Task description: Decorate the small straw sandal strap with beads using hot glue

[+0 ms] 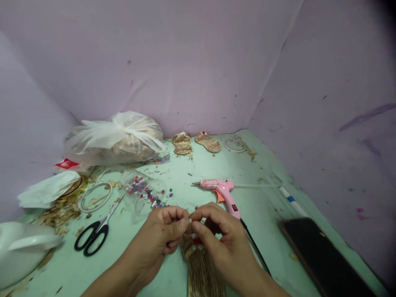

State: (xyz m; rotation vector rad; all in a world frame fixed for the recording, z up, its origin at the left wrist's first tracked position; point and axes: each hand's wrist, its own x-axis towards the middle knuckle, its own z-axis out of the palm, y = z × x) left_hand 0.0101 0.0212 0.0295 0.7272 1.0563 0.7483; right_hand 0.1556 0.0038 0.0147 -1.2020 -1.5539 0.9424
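Both my hands meet at the lower middle over a woven straw piece (201, 268) that lies on the green table (266, 206). My left hand (162, 239) is closed, fingers curled on the top edge of the straw piece. My right hand (216, 237) is closed in a pinch at the same spot, thumb and forefinger pressed on a small white bead (190, 221). Red and white beads sit on the straw just below the fingertips.
A pink glue gun (221, 192) lies behind my hands, its black cord running right. Black scissors (93, 235), a tipped clear jar of beads (142, 192), rings, straw scraps, a tied plastic bag (117, 138), small woven sandals (198, 142) and a dark phone (321, 255) lie around.
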